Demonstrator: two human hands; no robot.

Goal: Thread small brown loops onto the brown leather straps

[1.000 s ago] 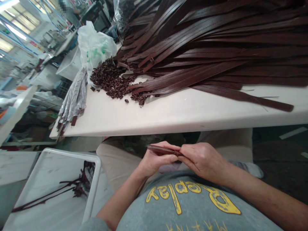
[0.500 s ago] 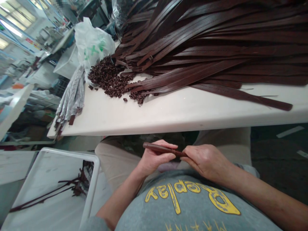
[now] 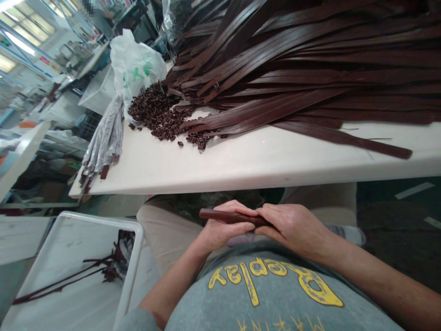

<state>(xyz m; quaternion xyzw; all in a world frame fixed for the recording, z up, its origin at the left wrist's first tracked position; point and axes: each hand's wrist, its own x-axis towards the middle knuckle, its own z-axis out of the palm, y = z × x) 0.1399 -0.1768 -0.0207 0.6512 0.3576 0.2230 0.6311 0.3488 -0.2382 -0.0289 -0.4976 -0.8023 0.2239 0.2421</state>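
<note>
Above my lap, just off the table's front edge, a dark brown leather strap (image 3: 220, 215) is held between both hands. My left hand (image 3: 223, 228) pinches it between thumb and fingers, and its rounded end sticks out to the left. My right hand (image 3: 289, 225) closes over the strap's right part, fingertips touching those of my left hand. On the table, many long brown leather straps (image 3: 310, 73) lie heaped, beside a pile of small brown loops (image 3: 158, 112).
A white table (image 3: 241, 165) crosses the view in front of me. At its left end are a white plastic bag (image 3: 136, 64) and wrapped strips (image 3: 106, 138). A white tray (image 3: 138, 248) with brown strips stands at lower left.
My right hand has shifted slightly left along the strap, now meeting my left hand's fingertips. The strap's free end has moved a little left and down and lies more level.
</note>
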